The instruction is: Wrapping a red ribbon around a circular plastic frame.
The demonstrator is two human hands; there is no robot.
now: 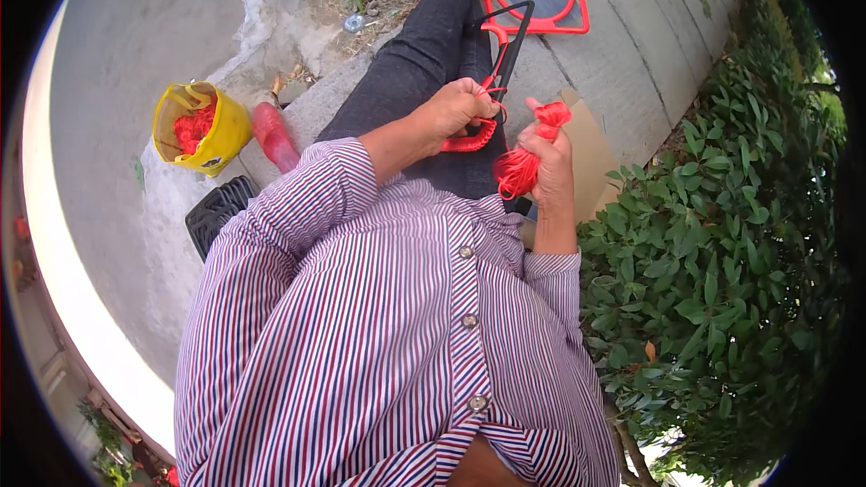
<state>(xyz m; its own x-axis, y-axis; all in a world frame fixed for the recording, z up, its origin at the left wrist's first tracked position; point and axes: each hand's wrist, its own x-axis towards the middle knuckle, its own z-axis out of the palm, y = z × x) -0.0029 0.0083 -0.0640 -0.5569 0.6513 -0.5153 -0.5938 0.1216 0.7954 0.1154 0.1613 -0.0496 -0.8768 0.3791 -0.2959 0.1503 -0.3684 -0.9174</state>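
Observation:
My left hand (pixel 462 111) is closed, pinching red cord beside a thin black frame (pixel 511 52) that lies across my lap. Part of the frame is wrapped in tight coils of red cord (pixel 474 138), just below my left fingers. A strand runs up along the frame from there. My right hand (pixel 548 160) grips a bundle of red cord (pixel 519 171), whose loops hang out below the fist and bulge above it. The two hands are a short way apart over my thighs.
A yellow bucket (pixel 230 131) holding red cord stands at the left, by a pink-red bottle-like object (pixel 273 137) and a black ridged tray (pixel 218 212). Beyond my foot lies a red frame with a round opening (pixel 581 0). Cardboard (pixel 591 153) and leafy bushes (pixel 695 261) are at the right.

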